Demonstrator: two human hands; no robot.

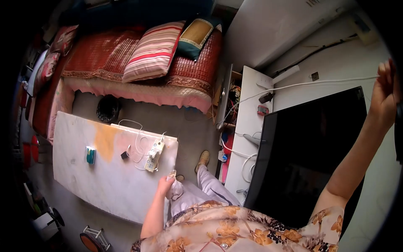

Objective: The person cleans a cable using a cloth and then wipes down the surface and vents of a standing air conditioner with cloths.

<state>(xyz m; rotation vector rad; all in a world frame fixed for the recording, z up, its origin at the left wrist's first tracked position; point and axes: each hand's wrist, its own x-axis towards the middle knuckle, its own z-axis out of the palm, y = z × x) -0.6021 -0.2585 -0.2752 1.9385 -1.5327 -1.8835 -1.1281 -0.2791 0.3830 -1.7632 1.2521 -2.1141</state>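
Observation:
Low over the right end of the marble-topped table, my left hand (166, 183) is closed around a crumpled pale cloth (176, 192), which hangs beside my trouser leg. My right hand (384, 86) is raised at the far right, its fingers closed on a white cable (319, 82). That cable stretches from the hand across the wall, above the television, down toward the open drawer. Beneath my right arm stands the large black television (308, 155) on a white cabinet (248, 94). Part of the right hand is cut off by the dark image edge.
On the marble table (84, 185) lie a power strip (154, 155) with plugs and cords, a black adapter (124, 155) and a teal-and-white packet (90, 155). A drawer (228, 96) stands open. A sofa (100, 54) with cushions, a black bin (108, 108) and a stool (93, 240) are around.

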